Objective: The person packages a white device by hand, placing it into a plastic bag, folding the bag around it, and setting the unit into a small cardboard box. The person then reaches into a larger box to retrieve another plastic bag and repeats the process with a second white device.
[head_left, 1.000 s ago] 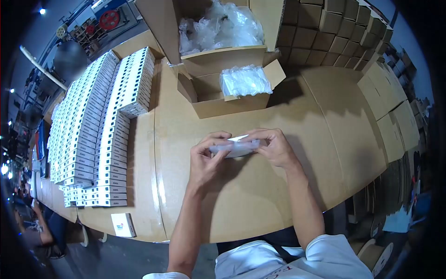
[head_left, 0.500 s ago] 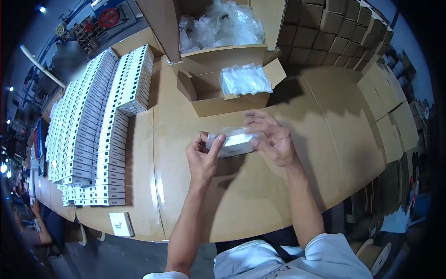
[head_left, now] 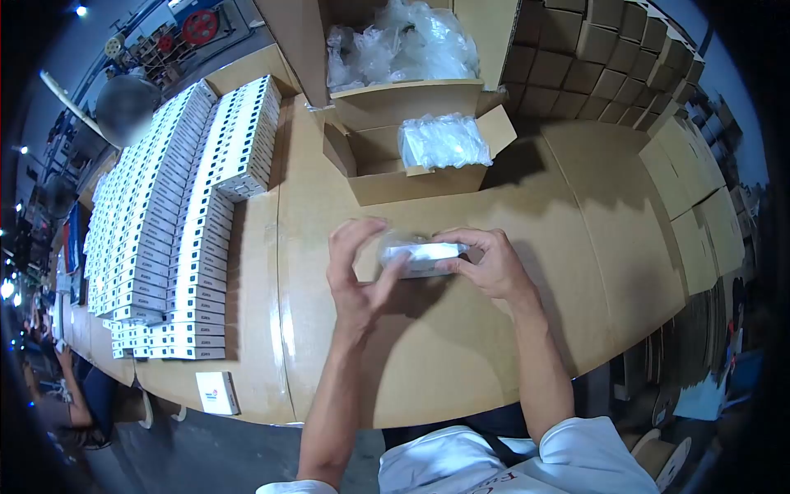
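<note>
My right hand [head_left: 496,267] pinches one end of a small white box in a clear plastic bag [head_left: 424,253], held above the cardboard-covered table. At the other end of the box, my left hand [head_left: 355,276] has its fingers lifted and apart from the thumb. The left thumb is smeared and lies close to the plastic; whether it touches cannot be told. Beyond the hands stands an open carton [head_left: 420,188], with a stack of plastic-wrapped white boxes [head_left: 444,142] in its right part.
Long rows of stacked white boxes [head_left: 185,214] fill the table's left side. One white box [head_left: 217,393] lies near the front edge. Behind the carton, a larger box [head_left: 290,49] holds crumpled clear bags [head_left: 403,45]. Cardboard boxes [head_left: 592,62] are piled at the back right.
My left hand has let go of the wrapped box and spread its fingers. My right hand, with fingers raised before, has closed on the box's right end.
</note>
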### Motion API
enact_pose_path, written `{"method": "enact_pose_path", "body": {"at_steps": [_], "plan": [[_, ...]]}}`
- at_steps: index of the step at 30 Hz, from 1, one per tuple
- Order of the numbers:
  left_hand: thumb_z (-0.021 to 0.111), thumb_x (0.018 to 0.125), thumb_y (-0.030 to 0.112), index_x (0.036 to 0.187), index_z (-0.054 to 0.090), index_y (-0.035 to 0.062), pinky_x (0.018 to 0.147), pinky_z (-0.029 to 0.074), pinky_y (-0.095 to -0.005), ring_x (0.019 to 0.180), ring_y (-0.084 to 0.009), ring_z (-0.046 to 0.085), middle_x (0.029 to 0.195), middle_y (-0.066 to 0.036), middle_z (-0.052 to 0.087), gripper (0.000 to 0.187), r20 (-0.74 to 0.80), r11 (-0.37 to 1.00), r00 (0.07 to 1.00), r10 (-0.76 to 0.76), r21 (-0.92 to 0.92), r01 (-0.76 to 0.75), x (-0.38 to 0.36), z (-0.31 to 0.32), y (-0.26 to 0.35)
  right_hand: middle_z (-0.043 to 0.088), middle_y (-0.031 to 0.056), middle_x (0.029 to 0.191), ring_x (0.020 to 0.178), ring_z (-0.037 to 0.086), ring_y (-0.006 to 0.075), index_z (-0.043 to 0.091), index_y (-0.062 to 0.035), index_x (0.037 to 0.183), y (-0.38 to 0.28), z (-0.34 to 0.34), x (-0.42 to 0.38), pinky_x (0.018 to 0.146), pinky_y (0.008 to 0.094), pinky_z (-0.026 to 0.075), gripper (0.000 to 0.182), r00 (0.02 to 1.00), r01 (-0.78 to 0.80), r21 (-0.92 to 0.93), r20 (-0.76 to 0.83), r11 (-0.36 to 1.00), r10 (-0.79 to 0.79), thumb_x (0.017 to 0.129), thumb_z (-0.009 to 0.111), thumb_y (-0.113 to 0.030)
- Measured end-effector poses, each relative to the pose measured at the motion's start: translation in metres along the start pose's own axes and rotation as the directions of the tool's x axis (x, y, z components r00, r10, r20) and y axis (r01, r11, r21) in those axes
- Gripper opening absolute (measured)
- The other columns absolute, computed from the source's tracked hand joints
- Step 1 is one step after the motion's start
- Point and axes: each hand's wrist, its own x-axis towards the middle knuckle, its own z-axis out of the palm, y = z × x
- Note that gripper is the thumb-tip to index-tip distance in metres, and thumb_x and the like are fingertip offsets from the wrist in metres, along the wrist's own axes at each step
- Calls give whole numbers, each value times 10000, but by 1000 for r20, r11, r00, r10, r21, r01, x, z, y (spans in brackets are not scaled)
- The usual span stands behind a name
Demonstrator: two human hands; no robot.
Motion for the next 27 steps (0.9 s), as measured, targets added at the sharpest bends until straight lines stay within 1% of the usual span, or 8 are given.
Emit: {"method": "enact_pose_path", "body": {"at_steps": [3, 7, 8, 11, 17, 21, 25, 27], "plan": [[855, 719, 88, 1088, 714, 83, 980, 447, -421, 1103, -301, 582, 1012, -69, 708, 395, 312, 977, 948, 64, 176, -124, 7, -9, 10, 724, 125, 1096, 955, 692, 205, 713, -9, 1147, 3, -1, 0, 872, 326, 551, 344, 992, 117, -113, -30, 987, -121, 807, 764, 11], [855, 724, 128, 1062, 729, 77, 968, 452, -416, 1036, -275, 584, 997, -52, 717, 365, 288, 971, 927, -239, 90, 222, 4, -9, 12, 708, 135, 1044, 916, 690, 272, 717, -31, 1121, -1, -1, 3, 834, 347, 556, 360, 943, 300, -313, -45, 901, -330, 771, 760, 39], [881, 695, 64, 1138, 693, 43, 870, 578, -351, 995, -234, 671, 1104, -110, 653, 482, 341, 989, 930, -135, 100, 107, 5, -12, 2, 703, 137, 1033, 909, 687, 284, 717, -34, 1118, -5, -1, 0, 822, 352, 557, 365, 933, 315, -338, -62, 887, -355, 763, 759, 45], [906, 666, 76, 1222, 645, 34, 874, 584, -354, 1034, -232, 659, 1130, -115, 644, 615, 375, 987, 913, -162, 82, 142, 1, -14, -11, 688, 119, 1008, 884, 686, 263, 717, -24, 1098, -20, -2, -6, 765, 335, 561, 344, 981, 172, -342, -22, 924, -191, 767, 747, 67], [714, 892, 123, 1332, 545, 22, 1014, 479, -408, 1107, -257, 632, 1160, -140, 664, 482, 20, 992, 993, -119, 44, 118, 20, -41, 0, 617, 74, 907, 765, 675, 142, 616, 21, 1063, -17, 9, 9, 637, 265, 571, 201, 915, 226, 18, -347, 974, -206, 883, 687, 74], [648, 935, 143, 1243, 598, 10, 948, 470, -390, 1013, -252, 633, 1058, -137, 683, 339, -258, 939, 920, -294, 104, 329, 31, -70, -20, 560, 81, 956, 768, 679, 138, 498, 30, 1074, -31, 25, 59, 645, 251, 587, 191, 706, 477, -147, -523, 866, -478, 931, 611, 85], [611, 962, 147, 1185, 623, 6, 900, 491, -382, 960, -214, 641, 1046, -124, 685, 263, -329, 867, 905, -270, 326, 377, 57, -107, -55, 523, 132, 914, 822, 615, 294, 492, 11, 1009, -22, 36, 102, 688, 404, 501, 199, 616, 240, -687, -438, 685, -655, 896, 651, 47], [627, 938, 137, 1212, 612, 13, 909, 495, -380, 990, -266, 648, 1075, -155, 675, 301, -309, 810, 934, -181, 492, 320, 73, -124, -84, 513, 155, 900, 842, 549, 369, 494, -7, 982, -19, 46, 112, 737, 455, 438, 198, 611, 245, -686, -439, 685, -658, 881, 663, 6]]}}
